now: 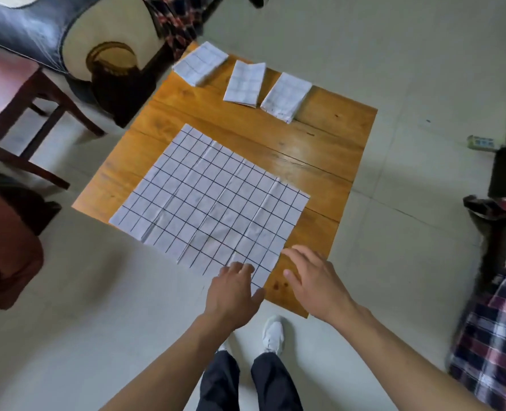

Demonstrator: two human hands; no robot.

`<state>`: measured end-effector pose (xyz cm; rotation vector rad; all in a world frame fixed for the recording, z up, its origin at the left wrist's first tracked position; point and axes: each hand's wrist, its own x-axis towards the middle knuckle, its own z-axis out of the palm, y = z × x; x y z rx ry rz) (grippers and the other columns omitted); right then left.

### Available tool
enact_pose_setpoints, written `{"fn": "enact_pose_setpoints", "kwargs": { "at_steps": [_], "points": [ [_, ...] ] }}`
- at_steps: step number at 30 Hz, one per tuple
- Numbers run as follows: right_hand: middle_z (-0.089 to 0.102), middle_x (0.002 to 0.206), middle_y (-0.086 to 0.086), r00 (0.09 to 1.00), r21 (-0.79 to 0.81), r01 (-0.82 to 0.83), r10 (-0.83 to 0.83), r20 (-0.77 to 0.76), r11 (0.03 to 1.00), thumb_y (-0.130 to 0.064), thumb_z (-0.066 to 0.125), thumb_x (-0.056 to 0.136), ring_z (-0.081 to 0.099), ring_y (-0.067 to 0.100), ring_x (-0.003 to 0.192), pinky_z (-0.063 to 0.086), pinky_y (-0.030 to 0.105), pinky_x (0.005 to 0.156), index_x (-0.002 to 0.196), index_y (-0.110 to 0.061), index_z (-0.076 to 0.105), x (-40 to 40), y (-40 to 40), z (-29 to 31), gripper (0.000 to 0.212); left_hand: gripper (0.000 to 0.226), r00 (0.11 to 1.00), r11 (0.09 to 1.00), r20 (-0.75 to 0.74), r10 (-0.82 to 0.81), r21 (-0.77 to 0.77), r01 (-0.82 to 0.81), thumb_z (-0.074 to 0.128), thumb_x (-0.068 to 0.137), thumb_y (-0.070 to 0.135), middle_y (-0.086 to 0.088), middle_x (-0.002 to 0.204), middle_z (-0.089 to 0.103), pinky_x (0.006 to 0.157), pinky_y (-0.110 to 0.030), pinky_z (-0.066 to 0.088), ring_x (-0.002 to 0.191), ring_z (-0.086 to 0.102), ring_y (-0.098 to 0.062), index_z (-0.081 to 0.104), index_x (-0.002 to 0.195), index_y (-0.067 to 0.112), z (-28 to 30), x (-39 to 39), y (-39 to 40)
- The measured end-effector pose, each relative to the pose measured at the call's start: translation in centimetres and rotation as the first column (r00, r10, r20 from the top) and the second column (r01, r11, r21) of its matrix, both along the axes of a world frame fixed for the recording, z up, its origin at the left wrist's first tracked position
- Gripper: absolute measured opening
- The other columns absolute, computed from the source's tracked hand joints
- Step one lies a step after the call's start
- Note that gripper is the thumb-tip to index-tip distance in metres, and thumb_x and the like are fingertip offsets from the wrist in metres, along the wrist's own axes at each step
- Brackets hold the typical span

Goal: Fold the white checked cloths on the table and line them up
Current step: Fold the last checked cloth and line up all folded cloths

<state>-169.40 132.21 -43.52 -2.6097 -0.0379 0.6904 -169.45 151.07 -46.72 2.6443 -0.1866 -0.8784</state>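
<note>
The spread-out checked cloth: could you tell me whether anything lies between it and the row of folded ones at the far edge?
Nothing visible does. Between the spread-out cloth and the three folded cloths lies only bare wooden table. Both hands, left and right, are already at its near corner.

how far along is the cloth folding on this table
Done: three folded cloths lie in a rough row along the far edge of the table. In hand: a fourth cloth lies spread flat; the left hand touches its near corner, the right hand hovers open beside it. Left: fold it and add it to the row.
</note>
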Motion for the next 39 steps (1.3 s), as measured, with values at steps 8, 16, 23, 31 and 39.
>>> {"fn": "enact_pose_setpoints", "kwargs": {
  "at_steps": [8,16,23,31,39],
  "points": [
    [0.015,0.164,-0.003,0.989,-0.111,-0.147,0.15,0.011,0.983,-0.01,0.053,0.096,0.002,0.02,0.153,0.019,0.04,0.122,0.151,-0.03,0.028,1.4,-1.0,-9.8,0.064,0.079,0.991,1.0,0.132,0.017,0.017,-0.019,0.062,0.083,0.058,0.0,0.159,0.024,0.114,-0.04,0.032,0.147,0.023,-0.027,0.029,0.147,0.025,-9.4,-0.7,-3.7],
    [-0.01,0.166,-0.003,0.942,-0.129,-0.334,0.335,-0.013,0.934,-0.012,0.061,0.089,-0.019,0.018,0.151,-0.005,0.042,0.124,0.157,-0.031,0.011,1.7,0.1,-14.9,0.086,0.103,0.965,0.997,0.26,0.034,-0.073,-0.016,0.076,0.056,0.051,0.001,0.15,0.043,0.106,-0.043,0.041,0.139,0.038,-0.028,0.036,0.147,0.024,-13.7,-2.6,-3.5],
    [0.003,0.167,-0.002,0.946,-0.157,-0.309,0.32,0.046,0.938,-0.019,0.064,0.09,-0.001,0.02,0.153,0.003,0.042,0.122,0.156,-0.032,0.017,0.8,0.4,-15.0,0.082,0.11,0.969,0.983,0.193,-0.153,0.133,0.128,0.083,0.054,0.013,-0.008,0.161,0.033,0.115,-0.047,0.022,0.145,0.031,-0.032,0.033,0.151,0.013,-14.6,-4.0,-1.6],
    [0.027,0.158,-0.002,0.953,-0.07,-0.278,0.284,0.102,0.958,-0.032,0.07,0.086,0.021,0.019,0.146,0.023,0.039,0.115,0.15,-0.029,0.033,-0.6,1.1,-15.2,0.074,0.034,0.857,1.0,0.515,0.012,-0.007,-0.01,0.081,0.067,0.001,0.001,0.098,0.067,0.082,-0.042,0.049,0.087,0.062,-0.026,0.067,0.092,0.019,-14.2,-4.0,1.2],
    [0.06,0.124,0.001,0.932,-0.049,-0.122,0.131,0.338,0.991,-0.016,0.081,0.074,0.054,0.022,0.119,0.04,0.044,0.104,0.123,-0.022,0.063,1.8,1.6,-15.1,0.052,0.022,0.804,0.986,0.579,0.136,-0.159,-0.052,0.071,0.076,0.003,0.007,0.085,0.064,0.079,-0.028,0.038,0.079,0.053,-0.018,0.066,0.088,0.02,-9.1,-0.9,4.5]
  ]
}}
